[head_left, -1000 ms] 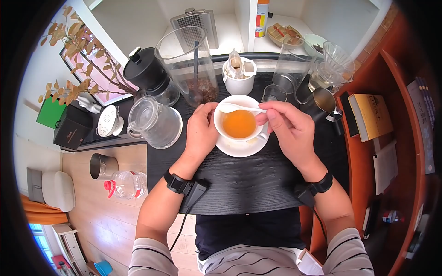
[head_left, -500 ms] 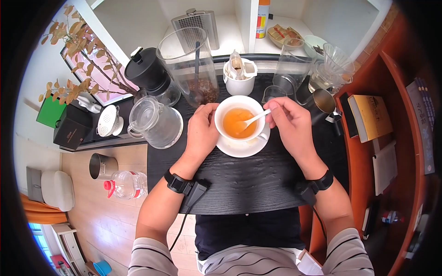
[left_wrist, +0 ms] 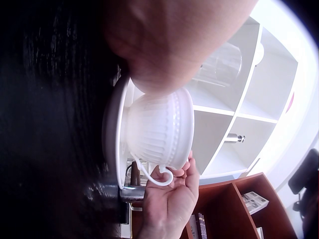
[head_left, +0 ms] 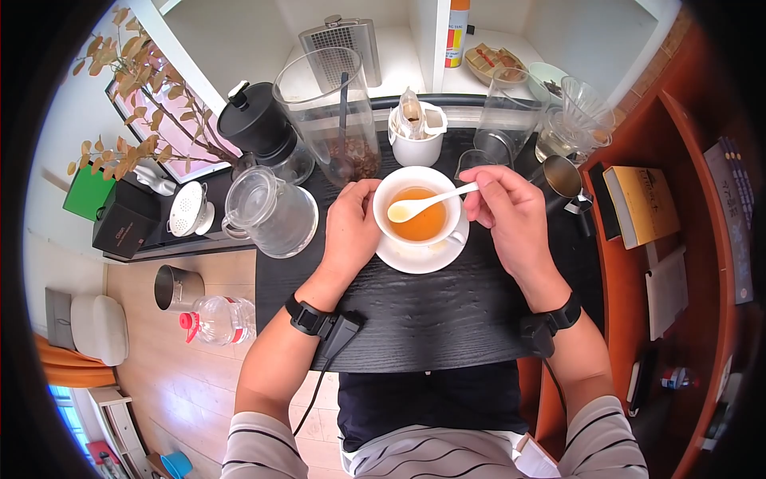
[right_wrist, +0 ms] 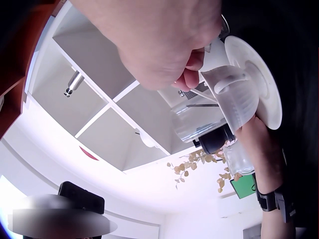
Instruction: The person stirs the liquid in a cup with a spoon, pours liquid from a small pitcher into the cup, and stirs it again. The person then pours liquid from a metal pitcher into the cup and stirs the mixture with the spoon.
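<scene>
A white teacup (head_left: 383, 221) of amber liquid stands upright on a white saucer (head_left: 423, 263). My left hand (head_left: 348, 223) holds the cup from its left side, fingers curved against the wall; their tips are partly hidden. My right hand (head_left: 511, 209) pinches the handle end of a white spoon (head_left: 435, 202) between thumb and fingers. The spoon's bowl lies over the left part of the liquid, with some liquid in it. In the left wrist view the ribbed cup (left_wrist: 157, 127) shows its handle pointing toward the right hand (left_wrist: 172, 201).
Behind the cup stand a white mug (head_left: 415, 149) with a drip bag and a tall glass cylinder (head_left: 327, 128) of beans. A glass pitcher (head_left: 271, 215) is left, a steel jug (head_left: 558, 177) right. The black table (head_left: 423, 327) ends close to the body.
The spoon went from lying across the cup's far rim, down into the liquid, and now sits higher and further left over it. My left hand stays at the cup.
</scene>
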Available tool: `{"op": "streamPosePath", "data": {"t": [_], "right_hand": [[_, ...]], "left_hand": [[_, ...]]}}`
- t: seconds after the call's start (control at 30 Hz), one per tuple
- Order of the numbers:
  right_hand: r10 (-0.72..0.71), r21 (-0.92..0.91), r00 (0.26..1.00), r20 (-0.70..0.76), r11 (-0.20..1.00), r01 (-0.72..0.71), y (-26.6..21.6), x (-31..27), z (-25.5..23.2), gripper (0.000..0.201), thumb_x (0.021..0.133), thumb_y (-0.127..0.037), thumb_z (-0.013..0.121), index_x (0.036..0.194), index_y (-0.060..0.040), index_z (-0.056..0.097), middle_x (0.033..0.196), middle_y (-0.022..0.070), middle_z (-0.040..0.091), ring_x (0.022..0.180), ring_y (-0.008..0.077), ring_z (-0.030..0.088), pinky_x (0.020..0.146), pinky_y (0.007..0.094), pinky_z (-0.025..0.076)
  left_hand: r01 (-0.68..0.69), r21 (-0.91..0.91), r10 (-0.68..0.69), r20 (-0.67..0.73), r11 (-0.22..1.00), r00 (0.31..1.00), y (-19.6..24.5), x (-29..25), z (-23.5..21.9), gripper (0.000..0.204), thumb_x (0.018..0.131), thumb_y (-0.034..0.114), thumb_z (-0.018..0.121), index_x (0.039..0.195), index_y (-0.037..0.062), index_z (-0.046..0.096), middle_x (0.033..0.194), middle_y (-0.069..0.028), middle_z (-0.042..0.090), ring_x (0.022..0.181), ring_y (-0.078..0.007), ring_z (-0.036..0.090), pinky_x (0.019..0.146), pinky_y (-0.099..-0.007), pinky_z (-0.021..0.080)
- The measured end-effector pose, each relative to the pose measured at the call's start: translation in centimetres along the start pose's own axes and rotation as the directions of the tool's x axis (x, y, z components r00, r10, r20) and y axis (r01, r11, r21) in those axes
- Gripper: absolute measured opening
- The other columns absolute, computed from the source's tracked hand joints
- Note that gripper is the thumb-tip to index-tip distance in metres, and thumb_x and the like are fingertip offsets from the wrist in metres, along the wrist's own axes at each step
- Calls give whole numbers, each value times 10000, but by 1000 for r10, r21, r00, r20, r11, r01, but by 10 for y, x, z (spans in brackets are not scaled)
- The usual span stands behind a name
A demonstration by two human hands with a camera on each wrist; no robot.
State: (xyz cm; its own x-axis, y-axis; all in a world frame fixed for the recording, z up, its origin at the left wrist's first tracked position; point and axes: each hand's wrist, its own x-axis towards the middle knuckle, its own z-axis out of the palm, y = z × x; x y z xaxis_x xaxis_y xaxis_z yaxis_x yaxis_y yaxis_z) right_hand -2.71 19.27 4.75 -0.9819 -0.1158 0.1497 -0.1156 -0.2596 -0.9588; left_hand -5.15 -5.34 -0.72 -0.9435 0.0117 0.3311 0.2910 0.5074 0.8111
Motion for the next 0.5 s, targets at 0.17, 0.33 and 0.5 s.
{"op": "streamPosePath", "data": {"t": [0.17,0.33,0.5], "right_hand": [[-51,-7,998,-22,999,51,1,1,0,249,1126,-178,606,1208,12,745,901,44,744,784,75,642,671,227,470],[-73,-7,996,-47,997,73,2,3,-1,255,1130,-183,603,1208,17,741,919,68,762,803,93,670,683,240,486],[-118,-13,991,-63,993,117,1,4,0,273,1134,-192,598,1213,39,720,956,95,775,835,113,701,707,251,505]], "left_hand": [[4,-7,-4,6,1000,1000,1,0,0,203,969,49,671,1151,12,751,925,-150,697,783,-276,692,752,-370,552],[-9,3,9,1,1000,1000,2,0,-1,213,958,27,662,1150,15,753,914,-150,696,789,-284,695,754,-369,551],[-17,12,17,-7,1000,1000,1,0,-1,218,954,20,661,1150,18,755,909,-155,695,787,-292,693,749,-369,546]]}}
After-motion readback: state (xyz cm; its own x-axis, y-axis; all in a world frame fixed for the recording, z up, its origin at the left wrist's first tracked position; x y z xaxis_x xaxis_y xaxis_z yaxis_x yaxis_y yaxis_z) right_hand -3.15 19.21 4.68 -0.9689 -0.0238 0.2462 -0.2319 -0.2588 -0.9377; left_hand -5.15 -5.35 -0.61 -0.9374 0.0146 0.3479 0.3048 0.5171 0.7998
